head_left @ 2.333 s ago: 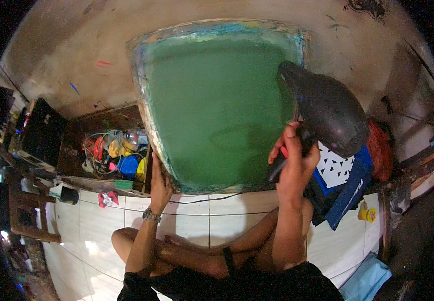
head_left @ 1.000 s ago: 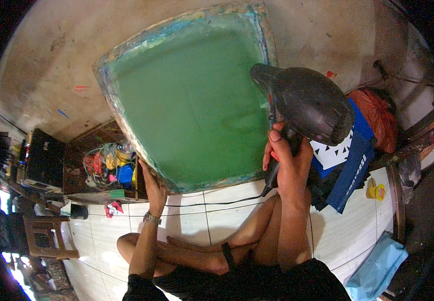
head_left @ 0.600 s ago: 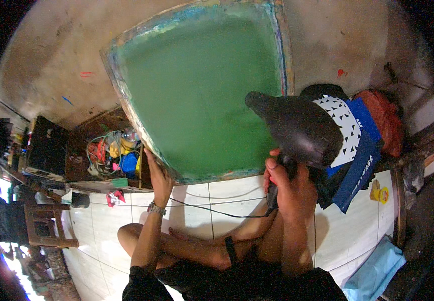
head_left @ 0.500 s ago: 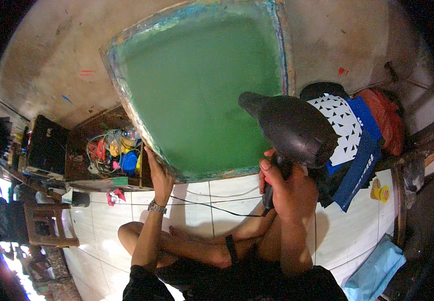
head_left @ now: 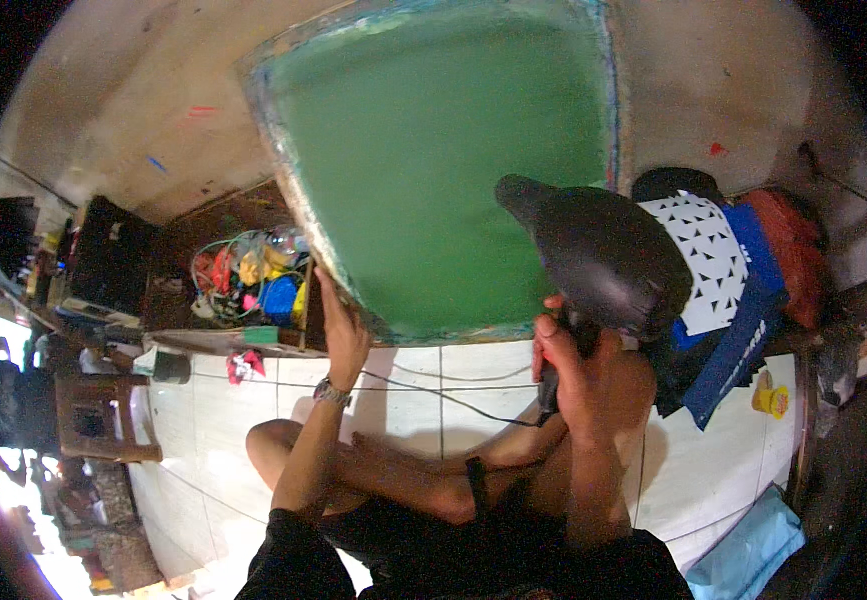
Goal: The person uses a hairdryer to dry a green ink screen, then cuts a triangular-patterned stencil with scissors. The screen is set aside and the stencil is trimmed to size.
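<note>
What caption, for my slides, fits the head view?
Right hand holds a black hairdryer; left hand touches a green panel.

Smooth dark plastic, softly glossed, is seen on the hair dryer [head_left: 608,262]. A matt, even finish is presented by the green sheet [head_left: 443,170], while its frame [head_left: 296,195] is roughened by crusted, smeared paint. Dull, stained plaster is suggested by the wall [head_left: 133,110]; a glossy tiled surface is given to the floor [head_left: 698,475]. Shiny metal is shown in the wristwatch [head_left: 331,393], matt cloth in the sleeve [head_left: 288,545]. The red bag [head_left: 798,262] is creased like thin plastic. Worn wood is suggested by the box [head_left: 223,208].
</note>
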A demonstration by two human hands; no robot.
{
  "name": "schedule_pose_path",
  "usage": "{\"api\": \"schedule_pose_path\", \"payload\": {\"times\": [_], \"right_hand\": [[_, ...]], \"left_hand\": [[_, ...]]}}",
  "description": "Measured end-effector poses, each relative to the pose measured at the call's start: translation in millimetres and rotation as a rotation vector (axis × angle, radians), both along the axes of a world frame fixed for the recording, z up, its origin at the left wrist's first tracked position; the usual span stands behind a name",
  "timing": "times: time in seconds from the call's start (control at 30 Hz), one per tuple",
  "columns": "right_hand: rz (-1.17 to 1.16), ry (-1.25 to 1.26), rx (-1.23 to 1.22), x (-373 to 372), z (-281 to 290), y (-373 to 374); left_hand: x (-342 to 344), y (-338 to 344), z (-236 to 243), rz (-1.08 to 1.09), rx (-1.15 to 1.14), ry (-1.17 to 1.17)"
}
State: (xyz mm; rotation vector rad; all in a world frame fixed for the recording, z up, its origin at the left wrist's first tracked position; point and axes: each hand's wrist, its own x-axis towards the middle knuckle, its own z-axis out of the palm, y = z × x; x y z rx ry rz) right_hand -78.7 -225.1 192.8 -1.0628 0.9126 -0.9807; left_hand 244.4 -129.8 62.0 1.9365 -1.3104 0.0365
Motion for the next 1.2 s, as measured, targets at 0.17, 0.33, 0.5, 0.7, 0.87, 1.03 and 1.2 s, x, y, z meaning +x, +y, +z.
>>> {"api": "schedule_pose_path", "payload": {"times": [0.17,0.33,0.5,0.7,0.87,1.03,1.2], "right_hand": [[-0.001,0.078,-0.030,3,0,2],[-0.174,0.038,-0.135,-2,-19,10],[-0.294,0.044,-0.134,-26,-39,9],[-0.328,0.111,-0.181,-41,-42,1],[-0.146,0.228,-0.256,-50,-21,-13],[-0.173,0.278,-0.241,-58,-6,-22],[-0.328,0.129,-0.139,-52,-27,-13]], "left_hand": [[0,2,-2,0.004,-0.005,-0.017],[0,1,-3,-0.012,-0.011,0.050],[-2,-2,-2,0.000,0.011,0.025],[-9,-3,-4,-0.021,-0.001,-0.056],[-7,-3,-4,-0.043,0.027,-0.120],[-8,-2,-6,0.008,0.053,-0.084],[-6,-3,-8,0.005,0.060,-0.047]]}}
